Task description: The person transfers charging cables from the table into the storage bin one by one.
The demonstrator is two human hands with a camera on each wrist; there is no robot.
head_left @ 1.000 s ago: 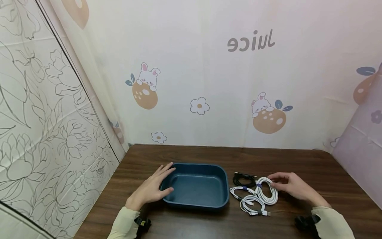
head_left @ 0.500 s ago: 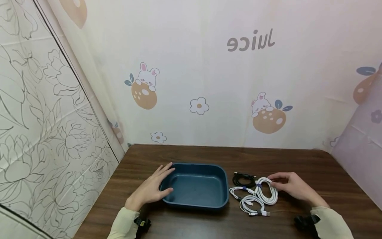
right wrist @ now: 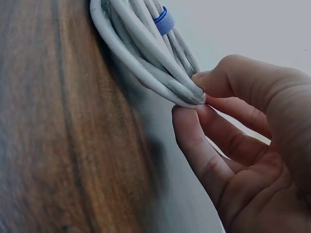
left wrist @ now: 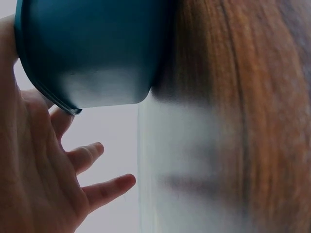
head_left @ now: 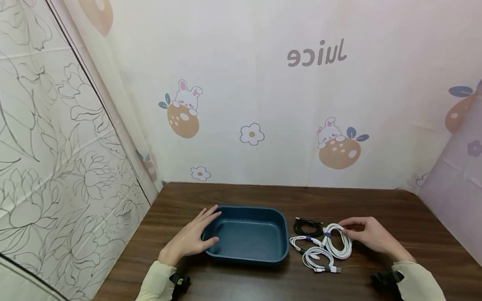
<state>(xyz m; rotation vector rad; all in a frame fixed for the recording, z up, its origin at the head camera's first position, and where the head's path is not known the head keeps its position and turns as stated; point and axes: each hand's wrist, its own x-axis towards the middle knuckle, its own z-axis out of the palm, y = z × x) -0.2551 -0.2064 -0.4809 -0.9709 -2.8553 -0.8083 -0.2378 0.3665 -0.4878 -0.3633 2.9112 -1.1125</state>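
My right hand [head_left: 374, 238] pinches the outer edge of a thick coiled white cable [head_left: 341, 247], tied with a purple-blue strap. Up close in the right wrist view, that cable [right wrist: 146, 58] is caught between the thumb and the fingertips. On the other side, my left hand [head_left: 190, 238] rests spread on the left rim of a dark blue rectangular bin [head_left: 246, 261]. Its thumb reaches over the rim. Beneath the bin's lip in the left wrist view, the left hand [left wrist: 43, 160] has its outer fingers stretched out and apart.
Left of the held coil lie a coiled black cable [head_left: 306, 228], a small white cable [head_left: 297, 240] with a purple tie and another white cable [head_left: 320, 264] with a dark tie. They rest on the brown wooden table [head_left: 241, 284]. A printed curtain [head_left: 252, 83] hangs behind.
The held white coil and the fingers on it have shifted very slightly to the right. My left hand and the bin have kept their places.
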